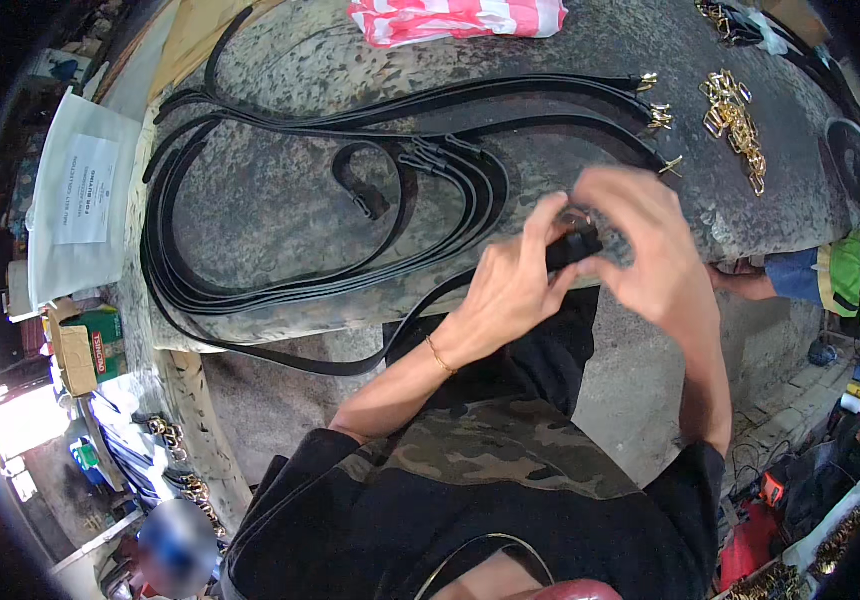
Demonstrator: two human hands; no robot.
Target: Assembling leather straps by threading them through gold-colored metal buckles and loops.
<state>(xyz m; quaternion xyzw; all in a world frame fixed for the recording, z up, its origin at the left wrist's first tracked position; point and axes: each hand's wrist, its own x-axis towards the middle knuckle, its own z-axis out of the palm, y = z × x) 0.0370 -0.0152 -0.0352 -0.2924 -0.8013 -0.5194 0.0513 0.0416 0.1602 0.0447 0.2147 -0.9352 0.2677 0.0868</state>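
My left hand (pixel 515 285) pinches the end of a black belt (pixel 572 248) just past the table's front edge. A small metal piece, perhaps a buckle, shows at that end, but the fingers partly hide it. Curled around the same end from the other side is my right hand (pixel 650 240), slightly blurred, its thumb and fingertips at the belt. From my left hand the strap sags below the table edge and runs back left. Several long black belts (pixel 250 300) lie in loops on the table, and some end in gold-coloured buckles (pixel 660 115).
A heap of gold-coloured metal loops (pixel 735 120) lies on the mottled table (pixel 280 190) at right. A pink-and-white striped bag (pixel 455 18) sits at the far edge. A white bin (pixel 85 200) stands left. Another person's arm (pixel 745 284) reaches in at right.
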